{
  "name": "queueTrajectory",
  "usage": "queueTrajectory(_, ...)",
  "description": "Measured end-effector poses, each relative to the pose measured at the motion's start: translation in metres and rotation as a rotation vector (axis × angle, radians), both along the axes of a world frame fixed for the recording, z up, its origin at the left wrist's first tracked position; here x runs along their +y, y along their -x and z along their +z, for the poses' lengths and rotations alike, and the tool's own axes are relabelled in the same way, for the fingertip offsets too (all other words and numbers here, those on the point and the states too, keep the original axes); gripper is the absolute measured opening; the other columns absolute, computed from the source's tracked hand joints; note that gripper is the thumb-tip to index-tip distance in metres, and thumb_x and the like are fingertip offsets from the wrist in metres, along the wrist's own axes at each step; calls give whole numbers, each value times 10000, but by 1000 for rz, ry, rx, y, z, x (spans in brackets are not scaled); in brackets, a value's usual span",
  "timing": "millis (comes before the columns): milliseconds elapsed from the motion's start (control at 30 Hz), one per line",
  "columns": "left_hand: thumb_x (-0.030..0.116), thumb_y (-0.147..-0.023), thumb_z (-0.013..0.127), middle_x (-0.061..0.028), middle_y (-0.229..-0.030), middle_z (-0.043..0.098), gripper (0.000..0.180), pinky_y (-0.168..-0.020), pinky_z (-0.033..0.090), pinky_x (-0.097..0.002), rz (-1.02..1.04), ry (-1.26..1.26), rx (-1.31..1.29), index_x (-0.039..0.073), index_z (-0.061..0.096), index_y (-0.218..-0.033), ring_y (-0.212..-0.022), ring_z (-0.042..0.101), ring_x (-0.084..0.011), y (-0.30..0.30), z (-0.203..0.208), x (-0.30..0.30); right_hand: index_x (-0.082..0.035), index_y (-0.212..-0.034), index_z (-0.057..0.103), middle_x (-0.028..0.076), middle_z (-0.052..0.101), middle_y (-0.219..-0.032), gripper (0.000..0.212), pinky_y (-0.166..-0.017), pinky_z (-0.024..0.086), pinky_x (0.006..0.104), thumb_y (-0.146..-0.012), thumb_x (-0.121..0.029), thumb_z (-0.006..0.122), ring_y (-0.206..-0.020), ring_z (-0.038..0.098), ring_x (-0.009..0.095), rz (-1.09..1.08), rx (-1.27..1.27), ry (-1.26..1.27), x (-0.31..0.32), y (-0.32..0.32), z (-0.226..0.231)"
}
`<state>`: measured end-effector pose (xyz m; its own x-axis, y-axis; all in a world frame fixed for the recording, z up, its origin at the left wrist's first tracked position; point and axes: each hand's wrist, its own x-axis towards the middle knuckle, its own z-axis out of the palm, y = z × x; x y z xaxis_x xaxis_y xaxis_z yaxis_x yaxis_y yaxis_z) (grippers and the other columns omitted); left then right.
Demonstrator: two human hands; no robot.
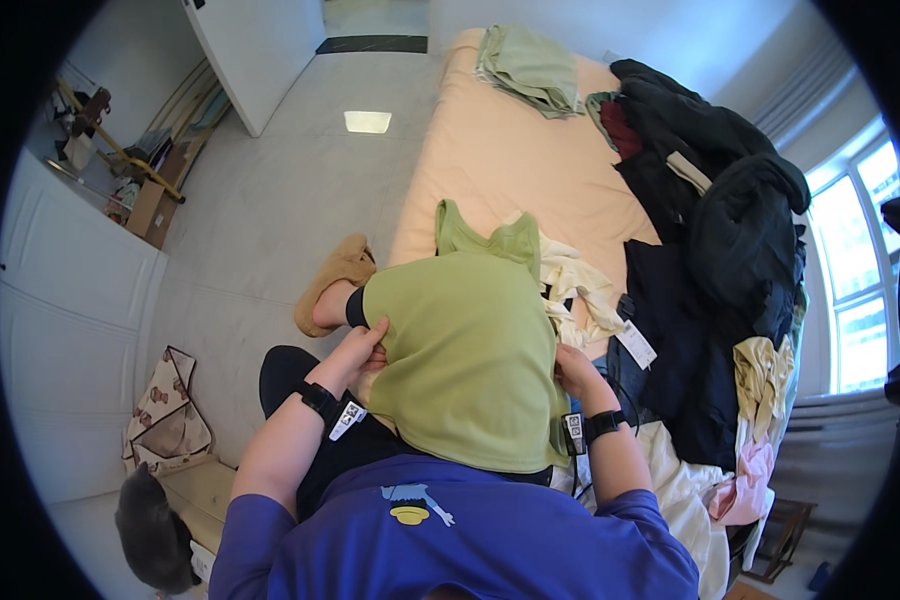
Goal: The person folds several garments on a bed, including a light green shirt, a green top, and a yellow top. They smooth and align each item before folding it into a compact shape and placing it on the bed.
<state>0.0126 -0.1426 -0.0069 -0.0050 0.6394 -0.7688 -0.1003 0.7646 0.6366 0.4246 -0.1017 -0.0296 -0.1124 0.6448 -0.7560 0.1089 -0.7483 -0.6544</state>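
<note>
A light green tank top (465, 345) is spread over my lap, its neckline and straps lying on the bed edge beyond my knees. My left hand (363, 348) is closed on the left side edge of the top, fingers curled under the fabric. On the opposite edge my right hand (576, 370) pinches the cloth, with its fingertips partly hidden. Each of my wrists wears a black band with a white tag. A cream garment (578, 285) lies just beyond my right hand, next to a white paper label (637, 343).
A peach-sheeted bed (515, 165) extends ahead. Folded green cloth (530, 70) lies at its far end, and dark clothes (745, 220) are heaped along the right. Pink cloth (745, 485) hangs at the lower right. A patterned bag (170, 420) stands on the floor at left.
</note>
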Motion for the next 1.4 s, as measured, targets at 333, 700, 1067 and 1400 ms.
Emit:
queueTrajectory(333,217,-907,601,-90,-1108,639,360,-872,483,-303,163,-315,-300,1,559,-1192,-993,614,-170,18,39,3,-45,-1232,565,103,645,-1117,419,-738,527,305,-876,-263,600,-918,653,188,421,-66,125,3,8,12)
queueTrajectory(700,218,-941,542,-137,-1198,598,376,-911,490,-335,344,-272,-635,-16,528,-1235,-1071,596,-200,52,75,11,39,-1144,569,144,660,-1058,317,-831,541,368,-837,-34,596,-924,661,236,-314,580,121,2,-31,24)
queueTrajectory(1067,252,-936,560,-48,-990,648,231,-779,536,-307,143,-280,-209,58,570,-1062,-886,639,-154,57,101,23,41,-1174,561,160,634,-1134,348,-890,507,396,-894,-166,568,-1004,632,278,-415,560,55,20,-55,71)
queueTrajectory(1400,227,-962,508,-2,-926,635,177,-764,477,-253,142,-1074,-97,72,593,-969,-841,589,-99,96,276,83,-25,-975,631,101,674,-967,132,-831,513,337,-865,-96,616,-925,642,222,-454,595,-776,100,-93,295)
